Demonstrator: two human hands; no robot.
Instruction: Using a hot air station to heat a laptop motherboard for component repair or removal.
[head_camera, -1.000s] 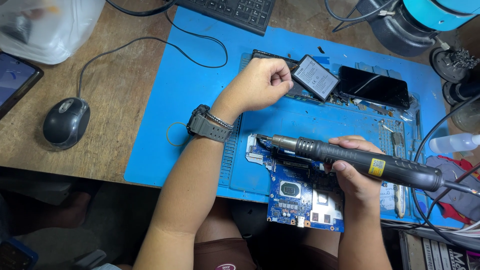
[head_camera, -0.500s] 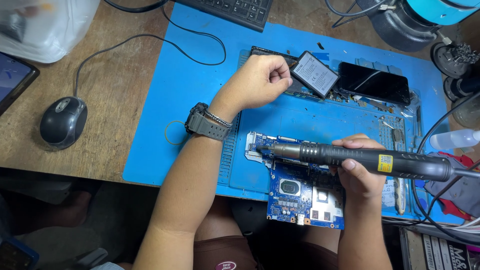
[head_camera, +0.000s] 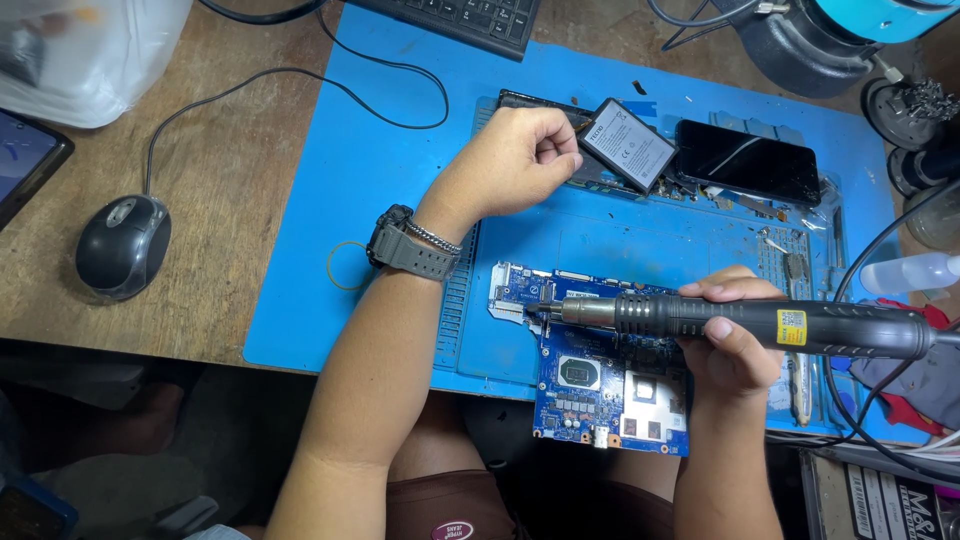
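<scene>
The right hand (head_camera: 735, 345) wraps its fingers snugly around the black, cylindrical hot-air handpiece (head_camera: 760, 322), thumb pressed on the near side of the barrel just behind the ribbed grip, with its metal nozzle (head_camera: 580, 311) pointing left and hanging close over the left end of the blue printed circuit board (head_camera: 600, 370). That board lies flat on the blue silicone work mat (head_camera: 400, 170), its near edge reaching over the mat's front border towards the person's lap. The left hand (head_camera: 515, 165) is curled into a loose fist, fingers tucked in and holding nothing that can be seen, resting on the mat well above the board and just beside a small grey rectangular battery pack (head_camera: 628, 145); a dark wristwatch (head_camera: 410, 245) sits on that wrist. A black smartphone (head_camera: 748, 160) lies to the right of the battery, a dark computer mouse (head_camera: 122, 245) rests on the wooden desk (head_camera: 230, 200) to the left, and a thin yellow rubber band (head_camera: 345, 265) lies on the mat near the watch. The board looks light and stiff but fragile, crowded with small parts, so it is best taken by its bare edges; the handpiece looks rigid and moderately weighty, dragged by its cable, and should be held on the black grip, away from the metal nozzle.
</scene>
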